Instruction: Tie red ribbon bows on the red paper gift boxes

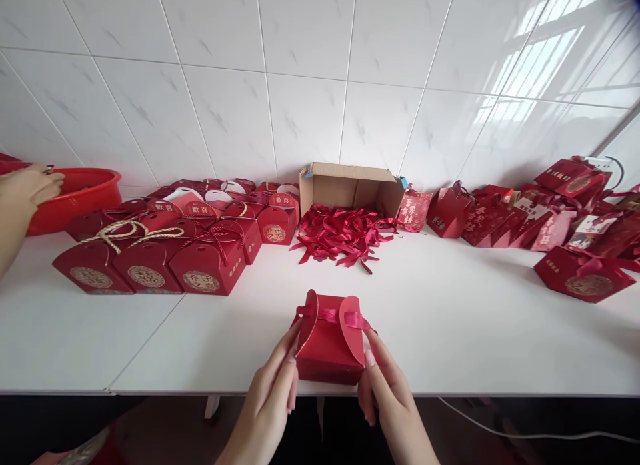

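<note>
A red gift box (330, 345) sits on the white table near its front edge, with two curved flaps folded up over its top. Through the flaps runs a pink-red ribbon (329, 315), its ends hanging out at both sides. My left hand (273, 378) presses its fingers against the box's left side. On the opposite side my right hand (387, 385) grips the box the same way, thumb at the front corner. Beyond the box lies a heap of loose red ribbons (345, 235), spilling from an open cardboard box (350, 182) that rests on its side.
Rows of red gift boxes with cord handles (150, 272) stand at left. Another person's hand (33, 185) is beside a red plastic basin (95, 185). More red boxes (500, 215) crowd the right, one ribboned box (583, 275) in front. A tiled wall backs the white table (450, 318).
</note>
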Available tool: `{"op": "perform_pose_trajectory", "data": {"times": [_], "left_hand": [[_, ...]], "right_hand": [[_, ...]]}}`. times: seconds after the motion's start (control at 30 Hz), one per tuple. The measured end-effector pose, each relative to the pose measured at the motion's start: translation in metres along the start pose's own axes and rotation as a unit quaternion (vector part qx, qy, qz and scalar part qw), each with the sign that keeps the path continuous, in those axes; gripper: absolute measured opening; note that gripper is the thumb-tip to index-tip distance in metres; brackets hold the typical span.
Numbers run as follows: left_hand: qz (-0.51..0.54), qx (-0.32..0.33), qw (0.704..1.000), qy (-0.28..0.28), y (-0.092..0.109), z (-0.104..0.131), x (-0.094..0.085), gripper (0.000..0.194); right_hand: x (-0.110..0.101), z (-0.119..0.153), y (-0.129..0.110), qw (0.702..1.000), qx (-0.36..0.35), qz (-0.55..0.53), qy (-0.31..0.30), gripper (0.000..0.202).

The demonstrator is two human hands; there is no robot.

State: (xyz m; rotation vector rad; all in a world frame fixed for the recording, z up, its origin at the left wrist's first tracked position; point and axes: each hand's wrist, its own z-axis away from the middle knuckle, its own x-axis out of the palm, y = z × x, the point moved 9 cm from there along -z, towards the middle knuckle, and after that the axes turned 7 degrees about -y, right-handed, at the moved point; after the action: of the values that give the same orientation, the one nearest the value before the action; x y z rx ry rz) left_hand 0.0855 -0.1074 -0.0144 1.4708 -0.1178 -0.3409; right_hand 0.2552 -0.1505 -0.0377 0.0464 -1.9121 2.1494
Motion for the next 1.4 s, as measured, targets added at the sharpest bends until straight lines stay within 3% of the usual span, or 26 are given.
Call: {"op": "perform_pose_trajectory", "data": {"times": [0.13,0.2,0.4,0.5,0.6,0.63,0.7,0.87,1.1,1.27,1.4], "left_hand": [[0.037,-0.019,0.999,-0.035,-0.003,-0.001,0.001,0.064],[0.047,-0.023,0.998,-0.035,-0.003,-0.002,-0.002,0.067],[0.196,0.061,0.977,0.055,0.015,-0.013,-0.019,0.077],[0.306,0.06,0.946,0.091,0.011,-0.022,-0.026,0.06],[0.405,0.063,0.902,0.133,0.005,-0.029,-0.036,0.022],[0.426,0.06,0.892,0.14,0.004,-0.031,-0.038,0.018],[0.445,0.048,0.883,0.142,0.004,-0.033,-0.04,0.027],[0.427,0.025,0.895,0.128,0.005,-0.034,-0.041,0.036],[0.374,0.005,0.92,0.116,-0.001,-0.033,-0.037,0.029],[0.314,0.076,0.931,0.168,0.015,-0.027,-0.055,0.036],[0.227,0.196,0.927,0.225,0.051,-0.022,-0.081,0.028]], "right_hand": [[-0.004,-0.001,0.007,0.996,0.024,-0.086,-0.019,0.081],[-0.01,-0.004,0.005,0.986,0.02,-0.165,0.0,0.075],[-0.024,-0.022,-0.015,0.959,-0.049,-0.274,0.056,0.027],[-0.031,-0.03,-0.022,0.947,-0.084,-0.297,0.086,0.026],[-0.035,-0.034,-0.029,0.937,-0.107,-0.318,0.098,0.022],[-0.036,-0.036,-0.031,0.934,-0.112,-0.324,0.099,0.021],[-0.039,-0.037,-0.035,0.929,-0.119,-0.336,0.103,0.019],[-0.054,-0.036,-0.043,0.915,-0.14,-0.352,0.138,0.012],[-0.077,-0.033,-0.044,0.909,-0.165,-0.341,0.175,0.012],[-0.086,-0.028,-0.051,0.909,-0.194,-0.313,0.197,0.014],[-0.089,-0.022,-0.074,0.917,-0.249,-0.242,0.193,0.01]]}}
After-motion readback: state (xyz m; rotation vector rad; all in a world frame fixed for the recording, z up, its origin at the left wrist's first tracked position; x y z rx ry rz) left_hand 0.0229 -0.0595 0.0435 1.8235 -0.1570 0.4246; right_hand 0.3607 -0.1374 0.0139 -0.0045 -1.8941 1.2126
